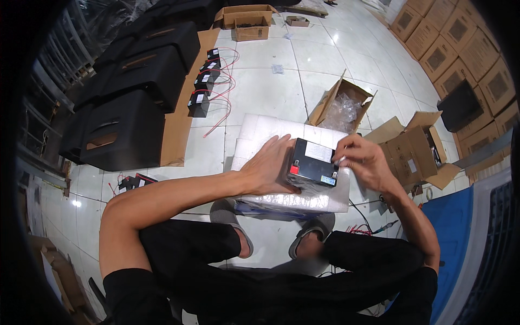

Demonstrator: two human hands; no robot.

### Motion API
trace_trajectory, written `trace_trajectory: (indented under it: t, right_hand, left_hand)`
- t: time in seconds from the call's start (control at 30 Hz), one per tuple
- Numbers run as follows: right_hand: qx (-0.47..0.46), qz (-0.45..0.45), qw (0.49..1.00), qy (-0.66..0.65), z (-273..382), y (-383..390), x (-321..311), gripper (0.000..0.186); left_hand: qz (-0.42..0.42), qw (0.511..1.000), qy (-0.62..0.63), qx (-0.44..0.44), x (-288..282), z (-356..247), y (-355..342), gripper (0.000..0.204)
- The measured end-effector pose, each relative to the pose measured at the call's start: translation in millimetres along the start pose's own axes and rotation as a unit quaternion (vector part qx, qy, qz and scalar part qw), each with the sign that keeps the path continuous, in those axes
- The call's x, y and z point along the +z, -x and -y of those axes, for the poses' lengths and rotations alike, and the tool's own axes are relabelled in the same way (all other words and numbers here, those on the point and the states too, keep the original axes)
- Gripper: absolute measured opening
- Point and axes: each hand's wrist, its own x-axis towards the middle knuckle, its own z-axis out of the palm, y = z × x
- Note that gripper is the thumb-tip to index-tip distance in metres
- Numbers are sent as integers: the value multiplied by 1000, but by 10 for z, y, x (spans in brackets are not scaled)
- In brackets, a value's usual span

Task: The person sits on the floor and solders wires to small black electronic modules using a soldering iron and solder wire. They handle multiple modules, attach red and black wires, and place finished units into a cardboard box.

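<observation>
I could pass a hand along the floor (265,97) at upper centre, between the wired batteries (199,108) on its left and the open box (326,103) on its right. At centre, the left hand (270,167) blocks the left side of the battery (311,170), the right hand (362,158) its right. Black cases (127,127) wall off upper left; stacked cartons (457,30), upper right.

White foam block (257,129), black battery (313,163) on top
</observation>
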Motion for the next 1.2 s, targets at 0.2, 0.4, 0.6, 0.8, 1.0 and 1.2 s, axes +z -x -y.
trace_trajectory:
  t: [0.2,0.4,0.6,0.8,1.0,1.2]
  right_hand:
    - [135,-175,963,-155,-142,-63,-94,16]
    - [101,-318,942,-22,-1,-89,-425,20]
    - [-158,-497,803,287,-314,-344,-1131,17]
    - [236,-342,841,347,-901,-462,-978,54]
    - [123,-250,956,97,-243,-304,-539,37]
    - [-60,30,977,203,448,-197,340,95]
  left_hand:
    - [-21,999,19,-24,-15,-32,21,119]
    - [-7,1000,-10,-5,42,39,-5,125]
    - [-3,999,-42,14,86,94,-3,127]
    - [22,998,-59,-20,75,93,13,124]
    - [-24,999,-27,35,70,95,6,121]
    - [-34,999,-14,16,38,32,-15,116]
